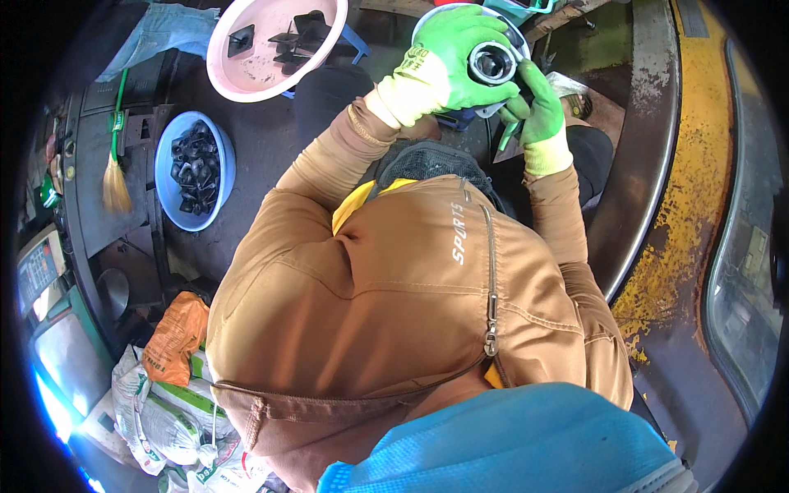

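Both my hands wear green gloves with yellow cuffs and are close together at the upper middle. My left hand [448,66] is closed around a round, dark part with a shiny pale ring [493,63] facing up. Beside its right edge is my right hand [542,107], its fingers curled toward the part. A slim green piece like a handle [507,136] sticks out below those fingers; its other end is hidden. Behind the left hand shows a pale basin [421,22], mostly covered by the glove.
Left of my hands stands a pink basin [222,62] with several black moulded pieces. A blue basin [228,164] of black pieces sits lower left. A broom [116,181], sacks [168,423] and an orange bag [177,337] lie further left. A rusty yellow machine frame [686,172] runs along the right.
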{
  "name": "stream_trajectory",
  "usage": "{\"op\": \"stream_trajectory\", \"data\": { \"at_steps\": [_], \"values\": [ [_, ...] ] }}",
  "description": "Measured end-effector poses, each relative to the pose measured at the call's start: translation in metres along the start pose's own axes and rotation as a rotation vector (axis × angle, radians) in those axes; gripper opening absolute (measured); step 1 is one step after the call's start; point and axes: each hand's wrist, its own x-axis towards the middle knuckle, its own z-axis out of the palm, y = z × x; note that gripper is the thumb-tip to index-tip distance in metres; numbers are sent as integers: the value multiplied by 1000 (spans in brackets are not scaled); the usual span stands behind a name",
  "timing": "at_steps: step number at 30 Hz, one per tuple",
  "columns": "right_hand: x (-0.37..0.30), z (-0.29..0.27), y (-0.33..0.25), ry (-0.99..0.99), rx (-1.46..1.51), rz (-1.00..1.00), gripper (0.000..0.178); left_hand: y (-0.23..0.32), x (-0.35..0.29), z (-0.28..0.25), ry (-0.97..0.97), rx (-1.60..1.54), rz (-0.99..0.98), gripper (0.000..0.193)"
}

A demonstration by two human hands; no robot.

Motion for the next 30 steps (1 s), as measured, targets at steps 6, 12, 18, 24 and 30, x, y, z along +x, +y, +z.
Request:
{"op": "stream_trajectory", "data": {
  "at_steps": [6,12,18,24,30],
  "values": [
    [0,-41,42,1,-236,94,35,2,-18,-6,3,-303,-404,52],
    [20,-74,55,-218,-1613,-868,34,17,-23,-11,34,-548,-603,50],
    [29,-33,57,-163,-716,-417,29,10,-29,-9,189,-894,-783,49],
    [15,1,47,-34,-223,-99,25,5,-38,-7,183,-873,-816,50],
    [11,-6,39,8,-31,-180,52,-6,-47,13,221,-291,-552,53]
  ]
}}
